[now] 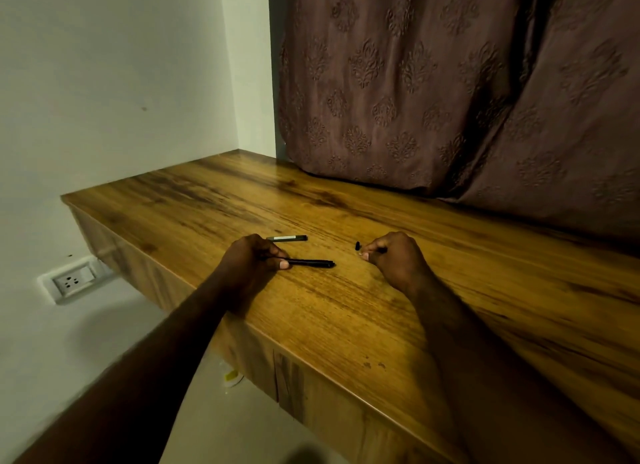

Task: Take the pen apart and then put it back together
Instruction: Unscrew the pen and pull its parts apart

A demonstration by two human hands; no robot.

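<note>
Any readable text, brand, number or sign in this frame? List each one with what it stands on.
None can be read.
Pen cap on the table: pale band, too blurred to show any print.
Pen barrel in the left hand: no marking visible.
Wall socket: no label visible.
Curtain: pattern only.

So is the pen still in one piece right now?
No: the left hand holds a black barrel, a cap-like piece lies apart on the wooden desk, and the right hand pinches another small part.
</note>
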